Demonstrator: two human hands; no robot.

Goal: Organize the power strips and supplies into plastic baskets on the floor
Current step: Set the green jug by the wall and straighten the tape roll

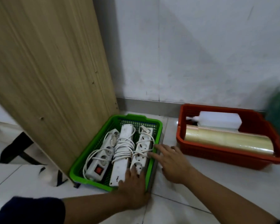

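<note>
Three corded strips (pixel 121 152) packed side by side in green basket (pixel 158 126), near left, to fit. Left hand (pixel 133 189) flat on near rim, fingers spread, steadying; right hand (pixel 173 160) open at right rim — holding nothing. Tape rolls (pixel 228 140) in red basket (pixel 217 157), far right.

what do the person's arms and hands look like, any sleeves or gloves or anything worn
Both hands are bare, with no gloves or rings visible. The left hand comes off a bare forearm, with a dark navy sleeve ending near the elbow. The right hand also has a bare forearm; a sliver of something dark shows at the bottom right edge of the frame, too cropped to identify.
</note>
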